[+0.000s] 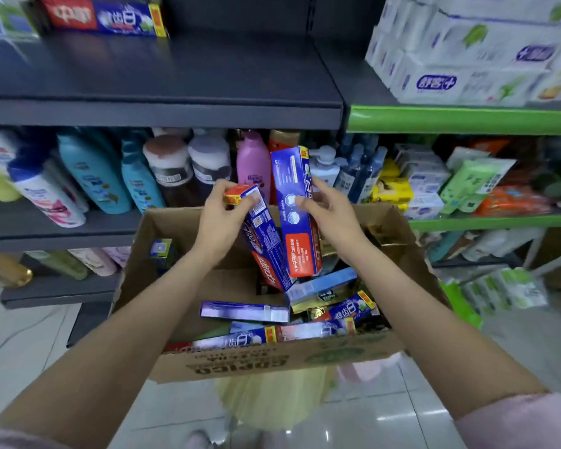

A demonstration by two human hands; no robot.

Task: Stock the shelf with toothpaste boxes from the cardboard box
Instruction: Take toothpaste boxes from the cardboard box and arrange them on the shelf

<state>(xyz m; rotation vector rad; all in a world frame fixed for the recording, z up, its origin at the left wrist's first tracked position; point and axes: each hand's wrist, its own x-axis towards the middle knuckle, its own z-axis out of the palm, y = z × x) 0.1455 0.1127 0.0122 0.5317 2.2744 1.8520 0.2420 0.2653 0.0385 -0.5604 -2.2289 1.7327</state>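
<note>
both hands work above the open cardboard box (353, 354). left hand (222, 222) grips the top end of one blue-red toothpaste box (266, 247), fingers curled round its orange end flap; the box tilts, lower end down inside the carton. right hand (329, 218) pinches a 2nd toothpaste box (297, 202) at mid-length, held nearly upright just beside the 1st, w/ its red end lowest. more toothpaste boxes (305, 322) lie jumbled in the carton's near right part. dark shelf (182, 82) sits above, w/ a stocked toothpaste box (110, 17) at its back left. shampoo bottles (117, 176) fill the shelf below; white tissue packs (460, 53) stand on the green-edged shelf (460, 119) at right.
</note>
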